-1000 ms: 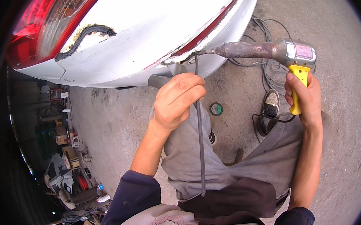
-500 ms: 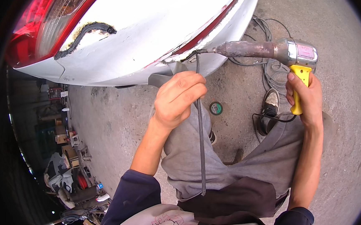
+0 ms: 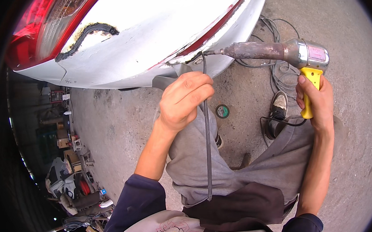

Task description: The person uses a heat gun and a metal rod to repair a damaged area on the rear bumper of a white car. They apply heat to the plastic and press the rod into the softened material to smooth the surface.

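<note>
My left hand (image 3: 183,98) is closed around a long dark grey rod (image 3: 207,147), whose top meets a damaged seam on the white car bumper (image 3: 148,31). My right hand (image 3: 316,97) grips the yellow handle of a metal hot-air gun (image 3: 311,53). The gun's narrow scorched nozzle (image 3: 218,51) points left at the rod's top by the seam. Above that seam runs a long red strip (image 3: 211,27). A black wavy bead (image 3: 86,35) lies beside the red tail light (image 3: 34,40). A grey plastic piece (image 3: 162,82) shows below the bumper, behind my left hand.
Grey cable coils (image 3: 279,81) lie on the concrete floor (image 3: 357,128) by my shoe (image 3: 279,107). A small green disc (image 3: 222,111) lies between my knees. Boxes (image 3: 70,159) and assorted parts (image 3: 63,176) crowd the left wall.
My right hand and the hot-air gun have shifted very slightly to the right. My left hand has also edged slightly right, still on the rod.
</note>
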Demonstrator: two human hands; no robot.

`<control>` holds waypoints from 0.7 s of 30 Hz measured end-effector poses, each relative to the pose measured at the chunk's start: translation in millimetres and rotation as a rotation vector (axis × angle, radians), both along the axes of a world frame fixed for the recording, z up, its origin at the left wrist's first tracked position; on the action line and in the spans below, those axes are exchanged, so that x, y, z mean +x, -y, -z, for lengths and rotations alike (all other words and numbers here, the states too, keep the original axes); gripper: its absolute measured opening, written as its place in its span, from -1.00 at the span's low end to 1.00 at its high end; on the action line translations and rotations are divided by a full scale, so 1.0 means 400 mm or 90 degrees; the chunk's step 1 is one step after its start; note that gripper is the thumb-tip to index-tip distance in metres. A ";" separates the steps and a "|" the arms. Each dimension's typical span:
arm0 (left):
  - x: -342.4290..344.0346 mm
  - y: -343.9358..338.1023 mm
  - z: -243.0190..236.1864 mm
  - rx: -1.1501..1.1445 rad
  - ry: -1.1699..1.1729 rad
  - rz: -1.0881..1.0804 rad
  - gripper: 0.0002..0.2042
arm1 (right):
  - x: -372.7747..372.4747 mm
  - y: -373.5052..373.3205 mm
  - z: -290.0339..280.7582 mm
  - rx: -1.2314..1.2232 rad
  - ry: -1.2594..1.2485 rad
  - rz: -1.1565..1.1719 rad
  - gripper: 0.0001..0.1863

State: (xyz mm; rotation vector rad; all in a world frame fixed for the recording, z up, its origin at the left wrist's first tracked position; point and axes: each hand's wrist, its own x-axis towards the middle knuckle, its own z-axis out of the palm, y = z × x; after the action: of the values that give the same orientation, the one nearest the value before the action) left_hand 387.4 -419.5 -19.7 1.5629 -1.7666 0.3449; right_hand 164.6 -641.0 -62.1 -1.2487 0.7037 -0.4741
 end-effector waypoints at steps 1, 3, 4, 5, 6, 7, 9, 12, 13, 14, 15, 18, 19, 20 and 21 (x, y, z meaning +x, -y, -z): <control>0.000 0.000 0.000 0.000 0.000 0.000 -0.81 | 0.000 0.000 -0.001 0.001 -0.001 0.001 -0.77; 0.000 0.001 0.002 -0.001 0.000 -0.001 -0.81 | -0.001 0.002 0.000 0.000 0.001 -0.002 -0.76; 0.000 0.001 0.003 -0.001 0.000 -0.002 -0.81 | -0.001 0.003 0.001 -0.001 0.002 -0.005 -0.76; 0.000 0.001 0.003 -0.002 0.000 -0.003 -0.81 | -0.002 0.003 0.001 -0.001 0.002 -0.005 -0.76; 0.001 0.001 0.004 -0.003 -0.001 -0.003 -0.81 | -0.002 0.003 0.000 0.000 0.002 -0.005 -0.76; 0.002 0.000 0.005 -0.003 -0.001 -0.004 -0.80 | -0.002 0.003 0.000 0.001 0.002 -0.006 -0.75; 0.003 0.000 0.005 -0.005 -0.001 -0.003 -0.80 | 0.000 0.004 -0.003 0.005 0.003 0.004 -0.76; 0.002 0.007 0.003 -0.001 -0.003 0.001 -0.81 | 0.007 0.039 -0.017 -0.045 -0.017 -0.012 -0.77; 0.000 0.008 0.000 0.005 -0.006 0.003 -0.81 | 0.011 0.059 -0.027 -0.068 -0.029 -0.021 -0.76; -0.002 0.006 -0.001 0.018 -0.013 0.005 -0.81 | 0.018 0.080 -0.047 -0.077 -0.023 -0.045 -0.75; -0.001 0.007 -0.005 0.028 -0.019 0.009 -0.80 | 0.021 0.107 -0.048 -0.091 -0.033 -0.064 -0.72; 0.001 0.009 -0.011 0.037 -0.019 0.018 -0.79 | 0.038 0.141 -0.053 -0.118 -0.048 -0.090 -0.71; 0.002 0.010 -0.012 0.037 -0.017 0.019 -0.79 | 0.042 0.150 -0.055 -0.120 -0.051 -0.105 -0.71; 0.003 0.014 -0.014 0.036 -0.018 0.023 -0.79 | 0.047 0.158 -0.056 -0.122 -0.053 -0.121 -0.70; 0.002 0.018 -0.015 0.036 -0.021 0.025 -0.79 | 0.051 0.166 -0.052 -0.114 -0.047 -0.131 -0.70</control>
State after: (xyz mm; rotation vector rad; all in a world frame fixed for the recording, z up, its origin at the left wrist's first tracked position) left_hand 388.4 -426.6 -13.7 1.5617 -1.7940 0.2512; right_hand 185.0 -707.2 -41.1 -1.4959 0.5961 -0.3279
